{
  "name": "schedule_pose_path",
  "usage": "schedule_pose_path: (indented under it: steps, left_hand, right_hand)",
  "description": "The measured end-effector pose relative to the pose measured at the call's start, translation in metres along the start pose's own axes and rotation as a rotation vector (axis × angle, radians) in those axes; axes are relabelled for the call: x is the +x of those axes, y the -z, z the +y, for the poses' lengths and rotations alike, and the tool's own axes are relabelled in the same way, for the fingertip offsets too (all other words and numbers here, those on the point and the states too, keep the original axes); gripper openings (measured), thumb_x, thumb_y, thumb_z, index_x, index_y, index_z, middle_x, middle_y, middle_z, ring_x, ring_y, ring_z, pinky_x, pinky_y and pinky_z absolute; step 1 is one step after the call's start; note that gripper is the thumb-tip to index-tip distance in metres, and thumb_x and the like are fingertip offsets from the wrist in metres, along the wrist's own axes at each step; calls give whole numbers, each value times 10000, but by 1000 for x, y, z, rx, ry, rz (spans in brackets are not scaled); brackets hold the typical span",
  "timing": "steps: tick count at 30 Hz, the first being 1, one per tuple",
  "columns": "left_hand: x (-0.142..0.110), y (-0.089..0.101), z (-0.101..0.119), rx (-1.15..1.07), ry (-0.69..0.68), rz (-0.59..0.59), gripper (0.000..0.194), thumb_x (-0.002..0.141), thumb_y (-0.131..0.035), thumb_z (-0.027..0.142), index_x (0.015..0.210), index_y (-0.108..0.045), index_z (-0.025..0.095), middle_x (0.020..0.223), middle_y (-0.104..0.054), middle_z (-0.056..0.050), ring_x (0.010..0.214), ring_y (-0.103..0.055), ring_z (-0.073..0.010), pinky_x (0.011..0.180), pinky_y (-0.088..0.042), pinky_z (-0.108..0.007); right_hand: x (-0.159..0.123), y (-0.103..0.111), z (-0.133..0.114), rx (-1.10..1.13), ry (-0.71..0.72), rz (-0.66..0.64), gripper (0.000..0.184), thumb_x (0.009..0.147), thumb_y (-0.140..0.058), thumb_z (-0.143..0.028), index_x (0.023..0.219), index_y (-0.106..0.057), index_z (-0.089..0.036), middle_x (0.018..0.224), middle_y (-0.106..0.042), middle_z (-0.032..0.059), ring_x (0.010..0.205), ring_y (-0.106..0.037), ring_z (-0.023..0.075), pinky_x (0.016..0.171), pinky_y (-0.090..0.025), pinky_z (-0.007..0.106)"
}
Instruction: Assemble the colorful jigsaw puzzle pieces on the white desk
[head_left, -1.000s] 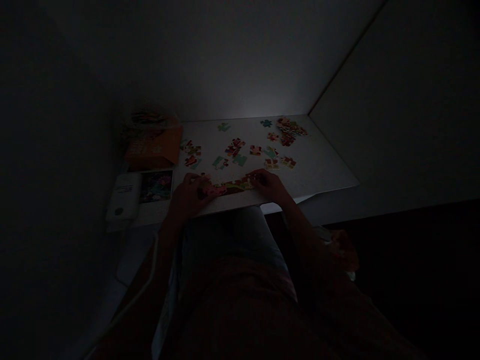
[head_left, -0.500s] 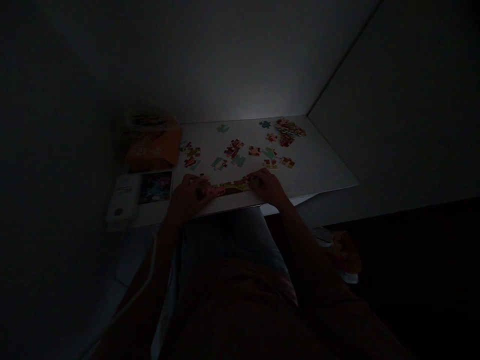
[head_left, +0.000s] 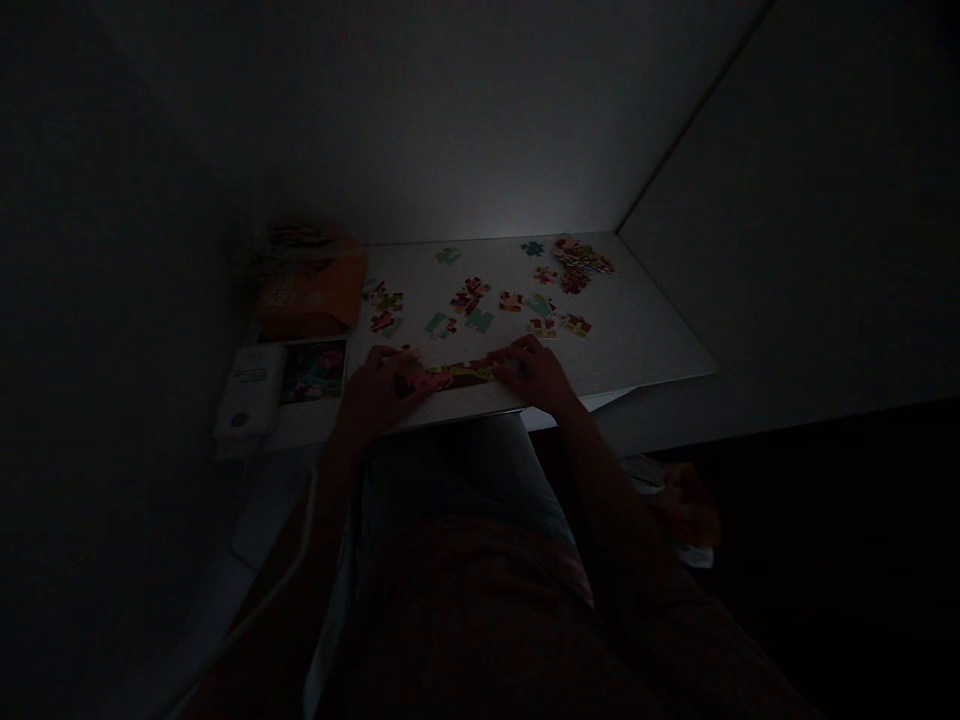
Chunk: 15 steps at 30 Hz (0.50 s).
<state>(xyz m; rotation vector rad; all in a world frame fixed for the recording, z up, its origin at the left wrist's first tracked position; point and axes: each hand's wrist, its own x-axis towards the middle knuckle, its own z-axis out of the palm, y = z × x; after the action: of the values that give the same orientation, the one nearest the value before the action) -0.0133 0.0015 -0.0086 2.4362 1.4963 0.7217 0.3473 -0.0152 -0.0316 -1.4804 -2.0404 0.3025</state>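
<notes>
pink-and-green jigsaw strip point(head_left: 459, 376) on white desk point(head_left: 637, 340), left hand point(head_left: 379, 392) and right hand point(head_left: 534, 372) spread, touching its ends

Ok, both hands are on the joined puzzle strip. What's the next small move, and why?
I'd probably try the teal jigsaw piece next, reaching with the right hand while the left hand steadies the joined strip: that piece lies loose just above the strip, among the nearest pieces.
</notes>
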Motion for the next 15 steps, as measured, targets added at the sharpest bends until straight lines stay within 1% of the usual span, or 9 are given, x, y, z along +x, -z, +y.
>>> schedule_pose_path:
  steps: [4, 8, 10, 13, 15]
  left_hand:
    - [0, -1, -1, 26, 17, -12, 636, 1027, -841, 631, 1527, -752, 248, 1470, -644, -163, 1244, -764, -347, 1043, -666, -476]
    - [0, 0, 0, 16, 4, -7, 643, 1043, -829, 629, 1543, -750, 232, 1473, -645, -168, 1278, -760, -349, 1080, -659, -479]
    - [0, 1, 1, 14, 4, -8, 646, 1050, -817, 641, 1541, -752, 228, 1461, -649, -170, 1270, -760, -349, 1078, -658, -484]
    - [0, 1, 1, 19, 25, -26, 637, 1039, -824, 643, 1533, -754, 246, 1464, -646, -165, 1231, -765, -345, 1048, -663, -483]
    - [0, 1, 0, 21, 38, -34, 620, 1029, -836, 631, 1525, -756, 268, 1480, -640, -158, 1220, -766, -340, 1034, -665, -475]
  right_hand:
    - [-1, 0, 0, -29, 10, -11, 350, 1135, -750, -454, 1425, -877, -305, 1302, -716, 125, 979, -738, 254, 987, -617, 463]
    - [-1, 1, 0, -22, 10, -17, 352, 1131, -751, -447, 1422, -876, -293, 1316, -709, 132, 992, -744, 260, 994, -620, 466]
    - [-1, 1, 0, -20, 10, -19, 365, 1121, -762, -439, 1437, -866, -290, 1324, -708, 136, 1029, -753, 276, 999, -622, 476]
    - [-1, 1, 0, -26, 11, -16, 386, 1121, -755, -440, 1465, -850, -293, 1337, -710, 142, 1107, -763, 306, 1012, -621, 492]
    - [-1, 1, 0, -29, 16, -16, 389, 1126, -744, -444, 1470, -847, -294, 1335, -711, 141, 1111, -766, 310, 1017, -621, 498]
